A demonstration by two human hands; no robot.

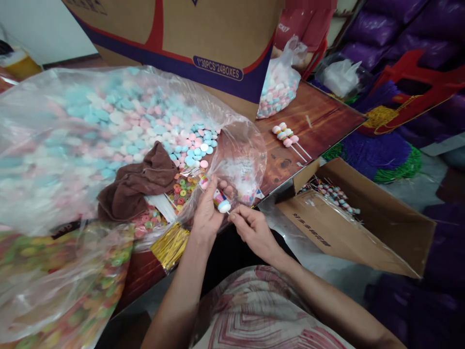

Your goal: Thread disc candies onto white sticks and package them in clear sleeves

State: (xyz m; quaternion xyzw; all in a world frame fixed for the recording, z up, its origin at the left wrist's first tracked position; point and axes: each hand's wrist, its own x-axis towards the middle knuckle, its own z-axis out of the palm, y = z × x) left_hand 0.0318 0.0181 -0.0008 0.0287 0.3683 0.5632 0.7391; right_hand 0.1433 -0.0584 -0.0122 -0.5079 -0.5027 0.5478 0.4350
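At the counter (pixel 319 121) edge, the left hand (pixel 207 213) grips stacked candies (pixel 221 201) while the right hand (pixel 254 228) pinches the stick (pixel 232 214), apparently mid-threading.

a dark wooden table (pixel 323 116) carries the goods. left of the hands and beyond them a large clear bag of pastel candy discs (pixel 90 131) sprawls over it, with a brown cloth (pixel 138 186) against the bag and gold twist ties (pixel 170 245) at the table's near edge. beyond the hands to the right lie finished candy sticks (pixel 286 135), near a smaller candy bag (pixel 278 92) and a big cardboard box (pixel 203 34).
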